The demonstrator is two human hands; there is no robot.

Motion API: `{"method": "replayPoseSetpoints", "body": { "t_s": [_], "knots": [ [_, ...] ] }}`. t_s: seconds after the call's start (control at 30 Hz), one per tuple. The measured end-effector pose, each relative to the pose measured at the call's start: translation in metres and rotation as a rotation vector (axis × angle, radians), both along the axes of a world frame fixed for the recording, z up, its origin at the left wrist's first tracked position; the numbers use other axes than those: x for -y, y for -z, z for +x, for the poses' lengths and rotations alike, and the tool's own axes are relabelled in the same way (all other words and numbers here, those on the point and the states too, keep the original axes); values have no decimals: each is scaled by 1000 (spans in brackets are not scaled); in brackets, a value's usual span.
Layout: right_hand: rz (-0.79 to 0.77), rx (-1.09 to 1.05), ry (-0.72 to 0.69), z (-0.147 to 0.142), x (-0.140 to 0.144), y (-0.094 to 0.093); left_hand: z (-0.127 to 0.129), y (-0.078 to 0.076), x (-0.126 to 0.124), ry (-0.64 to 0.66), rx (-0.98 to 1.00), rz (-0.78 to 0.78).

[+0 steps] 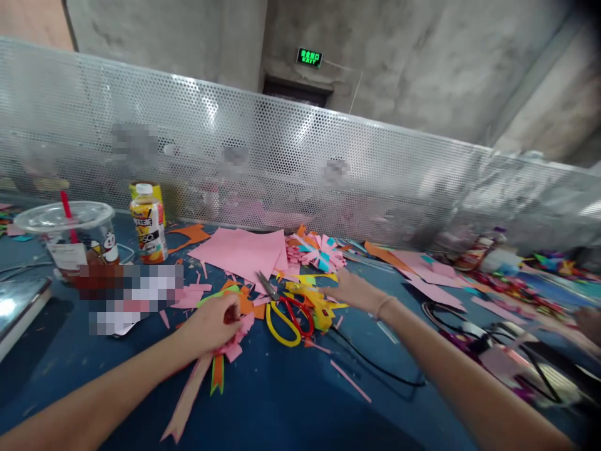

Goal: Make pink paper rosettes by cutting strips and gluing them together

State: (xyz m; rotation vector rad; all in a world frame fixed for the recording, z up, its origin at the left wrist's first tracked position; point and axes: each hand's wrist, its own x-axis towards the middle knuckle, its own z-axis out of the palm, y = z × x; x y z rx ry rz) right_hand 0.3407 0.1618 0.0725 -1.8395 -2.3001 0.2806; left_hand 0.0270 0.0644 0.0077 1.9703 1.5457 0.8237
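My left hand (218,322) is closed on a paper rosette (232,347) of pink, orange and green, resting low over the blue table. Two forked tails hang from it toward me: a long pink one (185,404) and a shorter orange and green one (217,374). Stretched out to the right of centre, my right hand (352,291) has its fingertips beside a yellow glue gun (322,313) with a black cord. Those fingers look extended, though their tips are hard to make out. Between both hands lie scissors (284,319) with yellow and red handles, blades pointing away.
Pink sheets (244,250) and a pink and blue paper flower (323,254) lie behind the scissors. At left stand a drink cup (70,238) and a bottle (149,225). A perforated metal screen (282,156) borders the table. Cables and another person's hand (589,326) are at right.
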Motion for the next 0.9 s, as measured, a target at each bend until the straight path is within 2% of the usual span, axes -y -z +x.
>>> {"method": "replayPoseSetpoints", "body": {
  "t_s": [0.1,0.2,0.27,0.43,0.53,0.6,0.7,0.8,0.9],
  "knots": [
    [6,86,86,-27,22,35,-2,-5,3,8,-95,90],
    [-7,105,149,-38,29,49,-3,-11,6,3,-151,166],
    [54,58,190,-41,31,44,-3,-14,7,5,-159,235],
    [306,-156,293,-48,44,6,0,-21,10,70,-109,347],
    [534,-421,339,-63,50,-9,2,-25,14,121,-73,395],
    [678,-578,330,-75,49,-10,5,-27,17,163,-24,439],
    [809,-714,282,-90,43,-4,16,-31,16,181,114,441],
    [845,-802,256,-94,35,5,42,-41,7,144,289,289],
    [847,-872,262,-91,32,12,83,-54,-11,114,512,127]
  ]
}}
